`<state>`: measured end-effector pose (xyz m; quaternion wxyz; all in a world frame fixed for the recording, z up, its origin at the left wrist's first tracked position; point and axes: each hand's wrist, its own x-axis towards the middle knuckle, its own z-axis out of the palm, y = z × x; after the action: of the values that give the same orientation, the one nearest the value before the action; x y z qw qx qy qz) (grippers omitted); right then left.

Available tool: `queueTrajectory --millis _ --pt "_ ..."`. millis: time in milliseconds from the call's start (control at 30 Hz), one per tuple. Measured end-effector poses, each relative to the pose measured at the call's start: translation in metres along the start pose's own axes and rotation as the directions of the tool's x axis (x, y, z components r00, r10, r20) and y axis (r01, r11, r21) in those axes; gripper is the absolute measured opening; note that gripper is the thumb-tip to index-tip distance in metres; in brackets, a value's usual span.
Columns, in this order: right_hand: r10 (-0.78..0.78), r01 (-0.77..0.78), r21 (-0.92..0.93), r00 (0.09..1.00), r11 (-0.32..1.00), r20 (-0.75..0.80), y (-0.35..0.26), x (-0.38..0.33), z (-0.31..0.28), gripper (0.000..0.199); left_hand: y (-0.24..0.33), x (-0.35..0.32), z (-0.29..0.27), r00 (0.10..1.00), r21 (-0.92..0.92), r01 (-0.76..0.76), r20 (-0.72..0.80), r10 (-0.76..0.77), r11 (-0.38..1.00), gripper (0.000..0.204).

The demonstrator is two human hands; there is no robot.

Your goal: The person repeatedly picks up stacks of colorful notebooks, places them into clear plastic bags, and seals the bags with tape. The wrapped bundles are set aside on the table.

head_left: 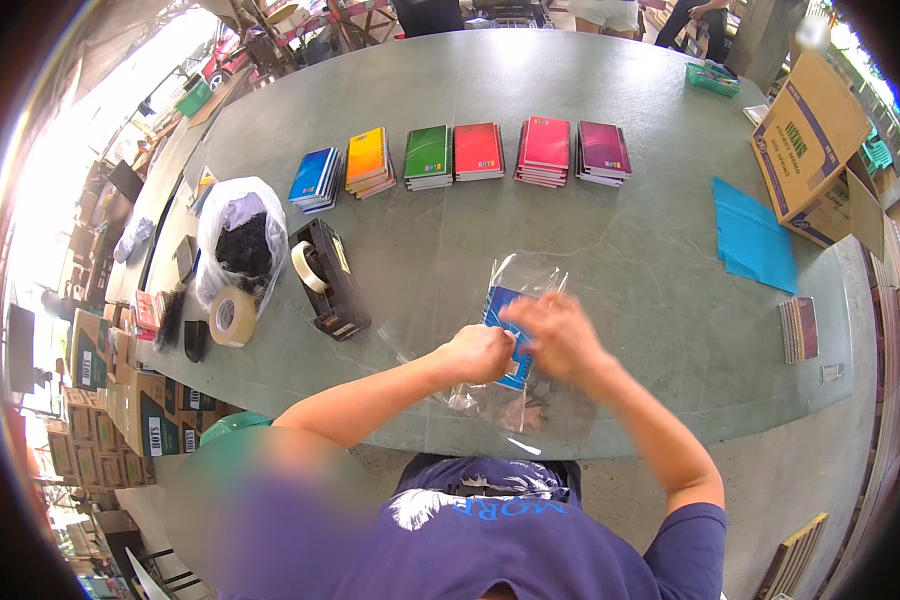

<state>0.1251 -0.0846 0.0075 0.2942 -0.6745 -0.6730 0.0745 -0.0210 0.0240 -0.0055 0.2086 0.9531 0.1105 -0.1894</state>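
A blue spiral notebook (497,300) lies on a sheet or bag of clear plastic (545,272) near the table's front edge; whether the plastic wraps it, I cannot tell. My left hand (480,353) is closed at the notebook's left side, its fingers curled over the cover. Whatever it pinches is hidden under the knuckles. Over the notebook's right side hangs my right hand (560,336), its fingers bent and smeared by motion. Across the table stand stacks of notebooks: blue (316,178), yellow (369,160), green (429,155), red (479,150), pinkish red (544,150) and maroon (603,152).
To the left are a tape dispenser (342,295), a tape roll (232,316) and a white plastic bag (208,240) with dark contents. On the right lie blue sheets (755,235), a small notebook stack (799,329) and an open cardboard box (795,150). A green basket (712,80) sits far back.
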Motion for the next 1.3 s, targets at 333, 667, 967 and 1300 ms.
queueTrajectory --millis 333,667,967,1300 --pt "0.049 -0.041 0.117 0.997 0.992 -0.060 -0.002 -0.031 0.031 0.014 -0.065 -0.112 -0.011 0.427 -0.591 0.073 -0.709 -0.561 0.803 0.014" --pt "0.239 -0.226 -0.152 0.968 0.962 0.076 -0.022 -0.006 0.032 0.028 -0.146 -0.135 0.027 0.015 -0.834 0.030 -0.551 -0.835 0.551 0.023" --pt "0.424 -0.422 -0.048 0.904 0.905 0.060 -0.019 -0.023 0.043 0.085 -0.155 -0.178 0.055 0.539 -0.298 0.656 -0.457 -0.707 0.693 0.027" --pt "0.529 -0.542 0.033 0.830 0.840 0.177 -0.018 -0.019 0.046 0.099 -0.016 0.028 -0.018 0.982 -0.085 -0.009 -0.190 -0.008 0.996 0.034"
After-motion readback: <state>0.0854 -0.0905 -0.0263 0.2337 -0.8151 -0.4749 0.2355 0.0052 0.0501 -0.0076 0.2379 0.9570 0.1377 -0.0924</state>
